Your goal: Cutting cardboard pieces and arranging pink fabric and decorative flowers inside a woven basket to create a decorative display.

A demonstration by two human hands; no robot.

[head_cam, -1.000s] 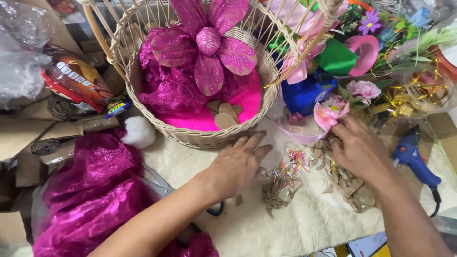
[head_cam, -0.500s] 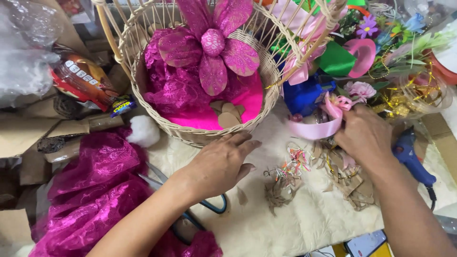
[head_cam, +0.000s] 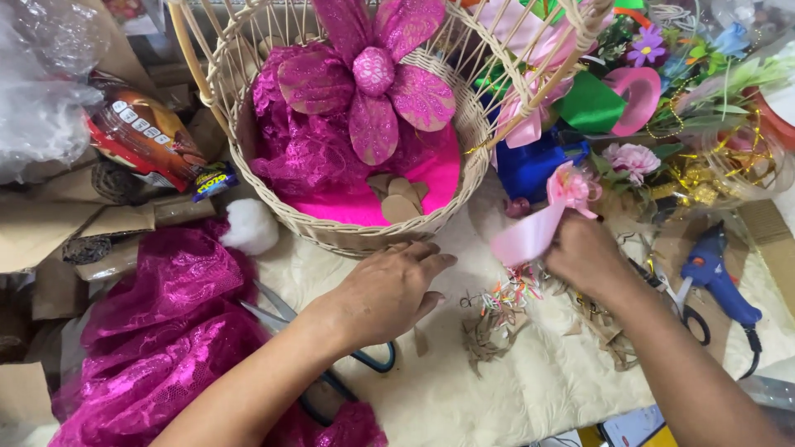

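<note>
My left hand (head_cam: 387, 290) rests flat on the cream cloth (head_cam: 513, 389), fingers spread, just in front of the wicker basket (head_cam: 348, 236). The basket is lined with magenta lace and pink felt and holds a large glittery magenta flower (head_cam: 373, 74) and a few brown cardboard hearts (head_cam: 397, 197). My right hand (head_cam: 584, 257) holds a pale pink ribbon (head_cam: 526, 236) topped by a small pink bow (head_cam: 571, 184), lifted a little above the cloth. Scissors (head_cam: 368, 360) lie partly under my left hand and wrist.
A heap of magenta lace (head_cam: 166, 331) lies at lower left beside a white puff (head_cam: 250, 228). A blue glue gun (head_cam: 716, 277) lies at right. Brown paper scraps (head_cam: 489, 335) litter the cloth. Artificial flowers, ribbons and a blue bag (head_cam: 534, 165) crowd the upper right; cardboard and a snack packet (head_cam: 145, 136) are at left.
My right hand has picked up the pink ribbon with its bow and raised it off the cloth. My left hand slid slightly forward toward the basket.
</note>
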